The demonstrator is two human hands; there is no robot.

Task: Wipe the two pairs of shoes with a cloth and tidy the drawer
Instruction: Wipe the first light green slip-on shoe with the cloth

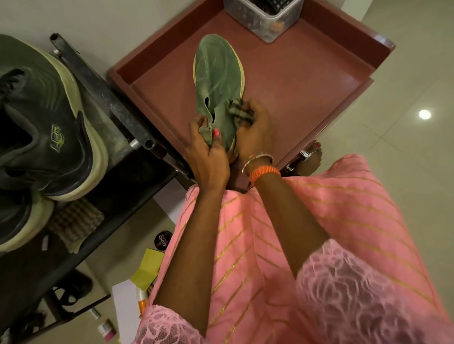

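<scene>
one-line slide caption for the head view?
Left hand holds a green shoe over the open drawer while the right hand wipes it with a cloth.

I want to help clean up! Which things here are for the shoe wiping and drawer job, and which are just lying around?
For the job:
- green shoe, held by the left hand
- checked cloth in the right hand
- open drawer
- dark shoes

Lying about:
- polish tin
- yellow paper
- folded cloth

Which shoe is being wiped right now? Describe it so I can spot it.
Find the open reddish-brown drawer. The green slip-on shoe lies over it, held by both hands, a checked cloth against its side. Unlike the dark lace-up sneakers on the rack, it has no laces.
</scene>
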